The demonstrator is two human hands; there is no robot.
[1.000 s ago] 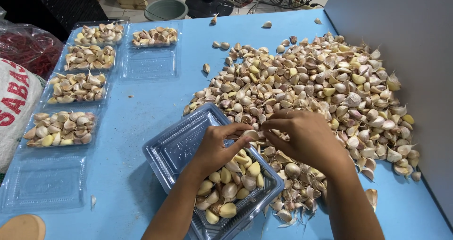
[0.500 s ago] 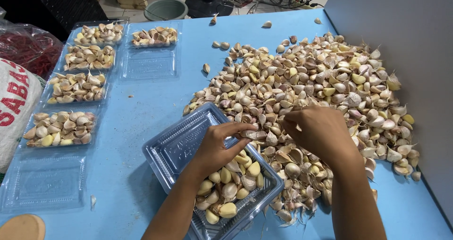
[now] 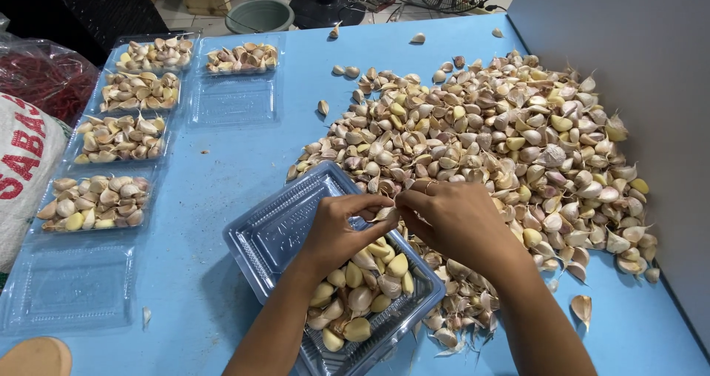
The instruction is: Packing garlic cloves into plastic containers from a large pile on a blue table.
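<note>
Left hand (image 3: 336,232) and right hand (image 3: 455,224) fingers pinched together on one garlic clove (image 3: 384,213) above the clear plastic tray (image 3: 274,228). Risk: clove slipping, dropping among loose garlic pile (image 3: 503,139) on blue desk (image 3: 222,169).

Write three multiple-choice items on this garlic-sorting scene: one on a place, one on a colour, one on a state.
1. Where does the big garlic pile lie?
A. left of the open tray
B. right of and beyond the open tray
C. on the floor

2. What colour is the table?
A. blue
B. green
C. white

3. What is the state of the open tray under the hands?
A. empty
B. lidded and full
C. partly filled

Answers: 1 B, the pile spreads to the right of and beyond the tray. 2 A, the bare top is light blue. 3 C, cloves cover only its near part, where left hand and right hand pinch one clove.
</note>
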